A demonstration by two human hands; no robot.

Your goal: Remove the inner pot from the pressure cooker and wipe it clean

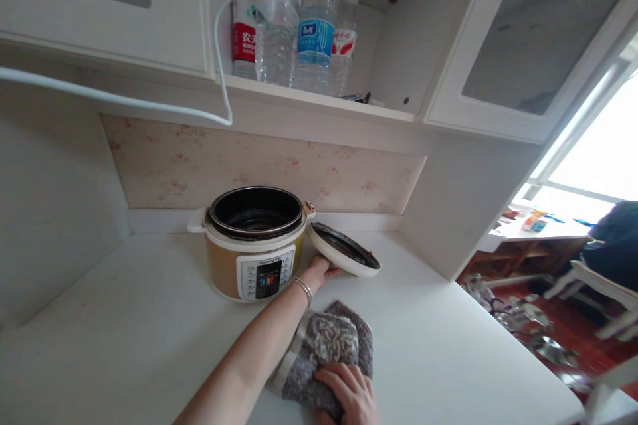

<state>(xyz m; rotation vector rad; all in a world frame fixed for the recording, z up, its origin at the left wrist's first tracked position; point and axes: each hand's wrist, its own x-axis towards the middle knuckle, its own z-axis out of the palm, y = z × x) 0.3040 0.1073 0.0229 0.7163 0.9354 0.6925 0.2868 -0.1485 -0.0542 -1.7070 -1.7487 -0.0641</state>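
Note:
A gold and white electric pressure cooker point(256, 265) stands on the white counter, with its dark inner pot point(256, 209) in view from above. Its round lid point(343, 251) is off and tilted at the cooker's right side, dark underside up. My left hand point(319, 271), with a bracelet at the wrist, reaches over and is closed on the lid's near edge; some fingers are hidden under it. A folded grey patterned towel point(331, 339) lies in front. My right hand point(349, 390) is on the towel's near part, fingers bent over it.
Several clear plastic bottles point(314, 43) stand on the open cabinet shelf point(319, 98) above. A white cable point(124, 103) hangs in front of the cabinet. A side panel point(448, 199) bounds the counter point(438, 332); a chair point(593, 289) and a cluttered floor lie beyond at right.

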